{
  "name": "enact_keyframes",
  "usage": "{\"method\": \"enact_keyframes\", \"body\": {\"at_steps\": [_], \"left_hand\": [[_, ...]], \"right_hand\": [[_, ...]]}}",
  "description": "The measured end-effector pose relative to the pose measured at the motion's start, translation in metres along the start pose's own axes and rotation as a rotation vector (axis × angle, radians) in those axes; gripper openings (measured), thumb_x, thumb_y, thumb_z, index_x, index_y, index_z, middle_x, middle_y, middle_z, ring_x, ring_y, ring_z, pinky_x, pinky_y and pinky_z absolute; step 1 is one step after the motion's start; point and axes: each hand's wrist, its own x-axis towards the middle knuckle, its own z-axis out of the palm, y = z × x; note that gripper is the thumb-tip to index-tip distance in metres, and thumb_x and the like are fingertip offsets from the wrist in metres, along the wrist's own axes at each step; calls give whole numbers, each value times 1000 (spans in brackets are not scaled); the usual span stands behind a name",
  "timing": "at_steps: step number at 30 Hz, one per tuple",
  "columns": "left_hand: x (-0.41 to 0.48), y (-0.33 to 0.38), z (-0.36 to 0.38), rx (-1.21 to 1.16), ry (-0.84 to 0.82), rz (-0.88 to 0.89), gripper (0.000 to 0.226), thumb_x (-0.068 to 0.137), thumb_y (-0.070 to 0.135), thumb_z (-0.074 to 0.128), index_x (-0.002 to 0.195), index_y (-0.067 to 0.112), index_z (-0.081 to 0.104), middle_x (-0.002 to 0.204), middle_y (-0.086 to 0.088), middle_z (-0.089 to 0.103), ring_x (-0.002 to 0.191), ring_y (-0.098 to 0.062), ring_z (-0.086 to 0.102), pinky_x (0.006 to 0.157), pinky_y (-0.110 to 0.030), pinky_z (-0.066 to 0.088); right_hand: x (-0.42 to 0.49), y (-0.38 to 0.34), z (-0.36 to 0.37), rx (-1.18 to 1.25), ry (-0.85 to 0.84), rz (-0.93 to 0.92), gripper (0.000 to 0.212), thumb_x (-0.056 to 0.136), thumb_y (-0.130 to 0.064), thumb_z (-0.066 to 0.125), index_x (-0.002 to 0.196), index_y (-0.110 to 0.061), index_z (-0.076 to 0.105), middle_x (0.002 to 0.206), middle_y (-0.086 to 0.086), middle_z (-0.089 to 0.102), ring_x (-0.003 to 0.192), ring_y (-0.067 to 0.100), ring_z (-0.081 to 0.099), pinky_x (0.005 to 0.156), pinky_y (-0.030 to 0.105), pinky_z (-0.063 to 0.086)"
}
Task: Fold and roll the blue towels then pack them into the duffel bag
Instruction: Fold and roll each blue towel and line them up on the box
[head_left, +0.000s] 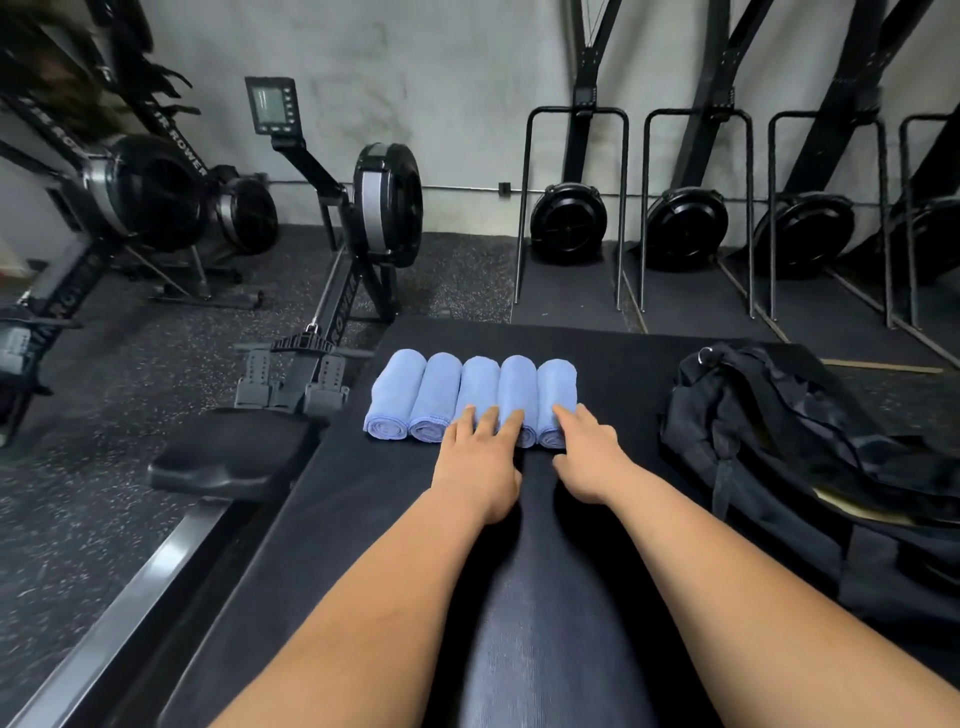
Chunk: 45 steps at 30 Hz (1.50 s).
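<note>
While beside towels — duffel bag right, rower left.

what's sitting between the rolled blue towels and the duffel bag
Nothing visible does. Only a bare strip of black mat lies between the rightmost rolled towel and the duffel bag. The left hand and right hand rest flat on the rolls. Whether the bag is unzipped cannot be told.

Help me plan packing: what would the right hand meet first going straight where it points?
The rightmost towel roll; fingertips of the right hand seem to touch its near end.
</note>
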Motion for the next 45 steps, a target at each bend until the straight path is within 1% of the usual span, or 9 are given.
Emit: {"method": "enact_keyframes", "body": {"at_steps": [3, 7, 9, 13, 17, 21, 25, 36, 45], "left_hand": [[-26, -3, -13, -17, 6, -8, 79, 101, 37, 51, 167, 33, 7, 175, -4, 8, 161, -35, -1, 130, -46, 7], [-70, -14, -29, 34, 6, -16, 82, 100, 43, 53, 167, 31, 7, 175, -7, 6, 161, -36, 0, 130, -47, 10], [-97, -22, -38, 54, 14, -30, 84, 99, 46, 54, 167, 29, 7, 175, -8, 5, 160, -37, 2, 129, -48, 11], [-151, -43, -52, 64, 40, -85, 85, 101, 50, 54, 167, 27, 8, 175, -10, 4, 160, -37, 2, 130, -48, 10], [-207, -73, -63, 76, 34, -173, 82, 104, 54, 49, 168, 29, 4, 176, -10, -1, 161, -36, -5, 130, -48, 6], [-257, -105, -71, 88, 55, -259, 83, 104, 60, 45, 168, 31, 2, 176, -10, 0, 161, -36, -3, 130, -49, 6], [-309, -137, -72, 61, 60, -361, 81, 104, 65, 40, 168, 31, 3, 176, -10, 2, 161, -36, -2, 130, -49, 8], [-418, -211, -49, -35, 51, -613, 78, 104, 68, 34, 168, 31, 7, 176, -10, 5, 161, -37, 1, 130, -48, 8], [-491, -262, 9, -139, 21, -776, 75, 104, 69, 32, 167, 30, 17, 174, -13, 15, 159, -38, 9, 129, -50, 14]], "right_hand": [[-23, -18, -9, -55, -25, -33, 75, 104, -28, 54, 166, -28, 12, 173, 1, 9, 150, 36, 20, 115, 46, 36], [-60, -48, -14, -128, -57, -129, 77, 103, -46, 57, 165, -30, 15, 167, -3, 22, 148, 35, 24, 115, 50, 37], [-80, -65, -12, -154, -72, -166, 79, 103, -51, 56, 166, -28, 14, 171, -2, 16, 153, 36, 19, 120, 50, 33], [-122, -106, -7, -181, -77, -244, 81, 104, -52, 55, 167, -28, 10, 174, -1, 7, 158, 34, 7, 125, 50, 24], [-158, -148, 7, -214, -81, -327, 82, 102, -57, 53, 167, -32, 10, 175, -2, 4, 159, 31, 5, 125, 51, 25], [-186, -185, 25, -233, -99, -401, 82, 102, -62, 51, 167, -34, 11, 175, -1, 2, 160, 29, 1, 125, 51, 22], [-210, -223, 47, -268, -120, -485, 81, 101, -65, 48, 167, -34, 12, 175, 0, 5, 159, 31, 4, 125, 51, 24], [-251, -306, 117, -329, -235, -653, 78, 102, -67, 44, 166, -35, 15, 175, -3, 6, 160, 29, 2, 125, 51, 25], [-276, -355, 192, -392, -370, -740, 76, 102, -68, 41, 166, -35, 16, 175, -3, 7, 160, 28, 1, 124, 52, 24]]}}
